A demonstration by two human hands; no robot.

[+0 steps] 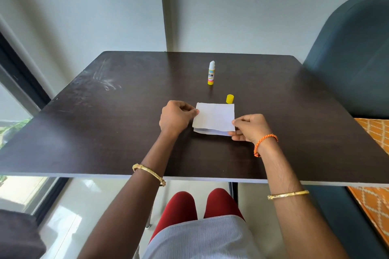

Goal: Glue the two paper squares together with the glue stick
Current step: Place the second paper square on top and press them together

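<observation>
A white paper square (214, 116) is held just above a second white square (208, 132), whose near edge peeks out below it on the dark table (105, 122). My left hand (176, 116) pinches the upper square's left edge. My right hand (250, 128) pinches its right near corner. The glue stick (211, 73) stands upright and uncapped farther back, white glue showing at its top. Its yellow cap (230, 99) stands just behind the papers' far right corner.
A dark blue chair back (353, 59) rises at the table's right side, with an orange patterned cushion (376, 132) beside it. A wall runs right behind the table's far edge. A window (16, 111) lies to the left.
</observation>
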